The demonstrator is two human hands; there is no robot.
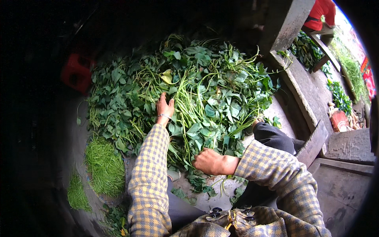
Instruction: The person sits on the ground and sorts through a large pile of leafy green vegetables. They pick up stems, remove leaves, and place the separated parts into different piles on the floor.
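A large heap of leafy green vines (pixel 207 109), which look like sweet potato vines, covers the floor before me. My left hand (pixel 165 108), with a bracelet at the wrist, reaches onto the middle of the heap. Its thumb and fingers are spread, the fingertips among the leaves beside a sheaf of pale bare stems (pixel 189 97). Nearer my body, my right hand (pixel 208 161) is curled into a fist at the heap's front edge. Its palm is turned away, so I cannot see whether a stem is inside. Loose leaves (pixel 200 183) lie just below it.
Thin green stems (pixel 105 166) are piled at the left, with a smaller pile (pixel 77 192) beside them. A red plastic object (pixel 77 72) stands in shadow. A wooden threshold board (pixel 296 89) runs along the right. Beyond it sits a person in red (pixel 321 16).
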